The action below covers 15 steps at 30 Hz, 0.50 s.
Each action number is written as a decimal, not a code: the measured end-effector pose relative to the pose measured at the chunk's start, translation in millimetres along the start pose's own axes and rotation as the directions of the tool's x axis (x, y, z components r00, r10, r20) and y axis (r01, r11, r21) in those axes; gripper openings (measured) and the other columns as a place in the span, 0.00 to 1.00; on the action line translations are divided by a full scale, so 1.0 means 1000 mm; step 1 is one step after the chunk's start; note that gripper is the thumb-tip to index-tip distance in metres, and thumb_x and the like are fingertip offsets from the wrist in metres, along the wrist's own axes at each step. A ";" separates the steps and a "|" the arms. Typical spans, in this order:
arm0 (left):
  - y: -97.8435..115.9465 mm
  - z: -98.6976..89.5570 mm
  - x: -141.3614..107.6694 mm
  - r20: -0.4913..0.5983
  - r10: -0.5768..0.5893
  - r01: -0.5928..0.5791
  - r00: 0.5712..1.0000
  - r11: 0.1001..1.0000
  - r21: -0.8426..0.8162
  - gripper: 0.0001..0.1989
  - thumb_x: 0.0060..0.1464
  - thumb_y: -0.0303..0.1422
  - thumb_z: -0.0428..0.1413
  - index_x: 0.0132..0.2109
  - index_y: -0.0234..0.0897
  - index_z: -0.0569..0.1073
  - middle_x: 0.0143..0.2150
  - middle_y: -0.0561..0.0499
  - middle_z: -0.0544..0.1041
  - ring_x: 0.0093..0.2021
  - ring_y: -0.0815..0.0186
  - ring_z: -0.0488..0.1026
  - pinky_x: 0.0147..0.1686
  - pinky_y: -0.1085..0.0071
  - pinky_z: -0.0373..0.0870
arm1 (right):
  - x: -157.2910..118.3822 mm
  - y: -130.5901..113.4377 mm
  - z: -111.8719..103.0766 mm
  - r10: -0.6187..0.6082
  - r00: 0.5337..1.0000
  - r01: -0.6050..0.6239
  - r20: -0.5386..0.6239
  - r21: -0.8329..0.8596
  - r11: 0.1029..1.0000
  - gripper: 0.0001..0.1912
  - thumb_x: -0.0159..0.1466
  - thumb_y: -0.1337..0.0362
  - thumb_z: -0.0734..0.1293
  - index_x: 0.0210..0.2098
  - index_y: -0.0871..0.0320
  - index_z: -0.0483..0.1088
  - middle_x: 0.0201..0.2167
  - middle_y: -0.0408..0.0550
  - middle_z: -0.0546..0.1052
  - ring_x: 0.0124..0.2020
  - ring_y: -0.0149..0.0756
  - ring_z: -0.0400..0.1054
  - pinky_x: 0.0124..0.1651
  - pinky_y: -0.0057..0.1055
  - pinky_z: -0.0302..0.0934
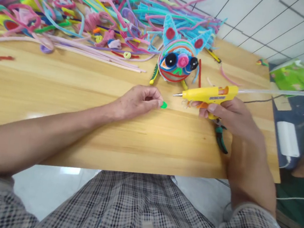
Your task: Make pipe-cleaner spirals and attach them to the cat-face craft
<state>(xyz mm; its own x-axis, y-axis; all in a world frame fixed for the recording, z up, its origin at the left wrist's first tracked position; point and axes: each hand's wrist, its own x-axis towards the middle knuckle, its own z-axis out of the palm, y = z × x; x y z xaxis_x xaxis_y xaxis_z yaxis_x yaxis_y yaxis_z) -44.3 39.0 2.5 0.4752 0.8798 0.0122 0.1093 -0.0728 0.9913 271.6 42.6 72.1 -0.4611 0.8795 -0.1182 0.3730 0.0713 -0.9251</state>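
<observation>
Between the thumb and fingertips of my left hand [140, 103] is pinched a small green piece [164, 105], round-edged, its exact kind too small to make out. My right hand [233, 114] is wrapped round a yellow hot glue gun [211, 94], its metal nozzle pointing left toward the green piece but apart from it. A long clear glue stick [280, 92] juts out of the gun's back. Behind both hands stands a colourful cat head of pipe cleaners [177, 62], with blue ears, black eyes and a pink nose.
Piled pipe cleaners [98, 9] cover the back of the wooden table [126, 144]. Green-handled pliers [221, 138] lie below my right hand. A yellow cutter [213, 56] lies behind the cat head. Past the right edge are a white adapter [288, 138] and a green packet [296, 76].
</observation>
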 end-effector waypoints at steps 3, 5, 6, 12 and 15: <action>0.001 -0.001 0.000 0.022 -0.001 0.001 1.000 1.000 0.009 0.09 0.62 0.37 0.64 0.38 0.35 0.78 0.24 0.56 0.72 0.23 0.73 0.65 0.25 0.75 0.61 | 0.000 0.006 0.003 0.029 0.999 -0.031 0.038 0.033 0.999 0.17 0.67 0.45 0.77 0.40 0.52 0.82 0.38 0.46 0.84 0.33 0.34 0.74 0.37 0.32 0.68; 0.000 -0.002 0.000 0.027 0.006 -0.006 1.000 1.000 0.020 0.09 0.63 0.36 0.64 0.38 0.35 0.78 0.24 0.56 0.72 0.23 0.73 0.65 0.25 0.75 0.61 | 0.000 0.008 0.005 0.026 0.998 -0.028 0.058 0.023 0.999 0.16 0.68 0.46 0.77 0.40 0.52 0.82 0.38 0.46 0.84 0.33 0.33 0.73 0.37 0.32 0.68; 0.000 -0.002 0.000 0.030 0.008 -0.009 1.000 1.000 0.025 0.09 0.63 0.36 0.64 0.38 0.35 0.78 0.24 0.56 0.72 0.23 0.73 0.65 0.25 0.75 0.61 | 0.000 0.008 0.006 0.021 0.998 -0.022 0.062 0.015 1.000 0.16 0.68 0.46 0.77 0.39 0.52 0.81 0.37 0.45 0.84 0.32 0.32 0.73 0.37 0.32 0.68; 0.000 -0.002 -0.001 0.040 0.009 -0.011 0.999 0.999 0.039 0.10 0.64 0.38 0.64 0.38 0.35 0.78 0.27 0.55 0.74 0.23 0.73 0.65 0.25 0.74 0.61 | -0.001 0.005 0.009 0.015 0.999 -0.015 0.039 0.001 1.000 0.20 0.67 0.42 0.76 0.35 0.52 0.80 0.34 0.44 0.81 0.30 0.31 0.68 0.36 0.32 0.65; 0.001 -0.002 -0.001 0.043 0.009 -0.011 0.999 0.999 0.053 0.10 0.64 0.39 0.64 0.38 0.35 0.79 0.26 0.55 0.74 0.23 0.72 0.65 0.25 0.74 0.61 | -0.002 0.007 0.010 0.039 0.999 -0.038 0.035 -0.025 0.999 0.22 0.67 0.41 0.76 0.34 0.53 0.79 0.34 0.45 0.81 0.31 0.32 0.68 0.36 0.32 0.64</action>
<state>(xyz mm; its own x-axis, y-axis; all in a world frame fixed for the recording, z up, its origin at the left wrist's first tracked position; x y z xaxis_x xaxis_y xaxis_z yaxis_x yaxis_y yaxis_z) -46.6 39.1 4.1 0.5131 0.8582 0.0151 0.1505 -0.1073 0.9828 267.0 37.1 62.8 -0.4740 0.8646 -0.1666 0.4107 0.0497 -0.9104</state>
